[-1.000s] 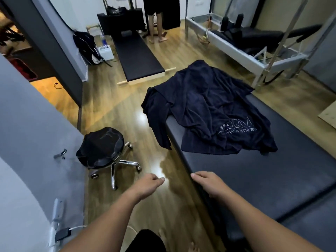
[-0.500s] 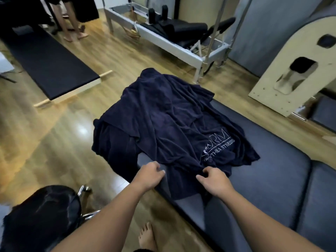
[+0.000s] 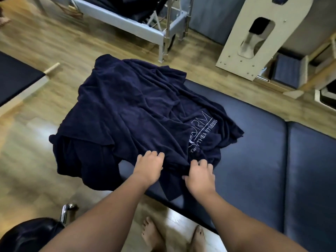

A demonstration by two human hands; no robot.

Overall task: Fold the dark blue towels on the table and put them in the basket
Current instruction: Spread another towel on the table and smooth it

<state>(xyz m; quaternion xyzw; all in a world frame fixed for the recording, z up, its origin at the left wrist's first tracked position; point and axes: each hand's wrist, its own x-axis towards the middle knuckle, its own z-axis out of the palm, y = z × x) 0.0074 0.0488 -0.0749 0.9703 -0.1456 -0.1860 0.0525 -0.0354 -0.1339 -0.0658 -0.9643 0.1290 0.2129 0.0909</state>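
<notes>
A heap of dark blue towels (image 3: 131, 113) lies crumpled over the left end of the padded navy table (image 3: 263, 160), with white lettering on the top towel. Part of the heap hangs over the table's left edge toward the floor. My left hand (image 3: 149, 165) lies on the near edge of the top towel, fingers curled into the cloth. My right hand (image 3: 199, 172) grips the same edge a little to the right, thumb under the fabric. No basket is in view.
A black stool (image 3: 31, 235) with a chrome base stands at the lower left. My bare feet (image 3: 172, 235) are on the wooden floor by the table. A metal-framed exercise machine (image 3: 145, 24) and a pale wooden panel (image 3: 254, 39) stand beyond the table.
I have stepped up to the table. Both hands went from hovering in the air to the near edge of the top towel and have taken hold of it.
</notes>
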